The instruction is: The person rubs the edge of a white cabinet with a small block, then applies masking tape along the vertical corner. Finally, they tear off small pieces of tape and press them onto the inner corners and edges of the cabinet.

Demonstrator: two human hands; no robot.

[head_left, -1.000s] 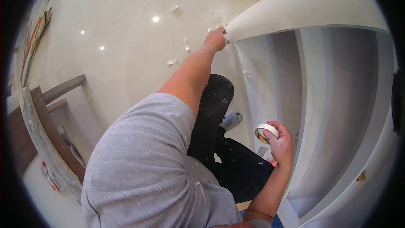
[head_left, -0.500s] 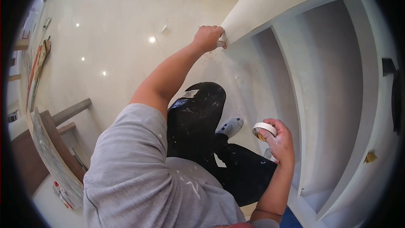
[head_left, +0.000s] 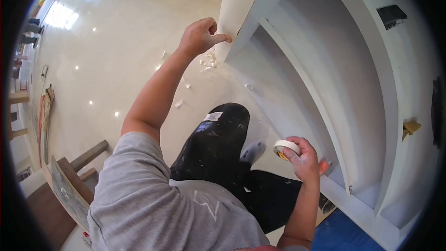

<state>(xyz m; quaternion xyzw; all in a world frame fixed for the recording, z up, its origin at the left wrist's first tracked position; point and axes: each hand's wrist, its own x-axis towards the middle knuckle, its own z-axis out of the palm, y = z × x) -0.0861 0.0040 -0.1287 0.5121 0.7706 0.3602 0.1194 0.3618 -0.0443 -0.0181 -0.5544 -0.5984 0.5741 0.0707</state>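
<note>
My left hand (head_left: 200, 37) is at the edge of a white panel (head_left: 236, 4), its thumb stretched out towards the panel and its other fingers curled. Whether anything small is between those fingers is hidden. Lower right, my right hand (head_left: 304, 158) grips a roll of white tape (head_left: 286, 147), with fingers behind and thumb at the front. Scraps of white tape (head_left: 209, 61) lie on the floor below my left hand.
A white curved shelf unit (head_left: 320, 111) fills the right side. Wooden boards (head_left: 69, 181) stand at the lower left. A blue sheet (head_left: 346, 232) lies at the lower right, and an orange object (head_left: 324, 165) is beside my right hand.
My left hand has moved left and slightly up, and its thumb now sticks out. The view has shifted, showing more floor scraps. My right hand still holds the tape roll.
</note>
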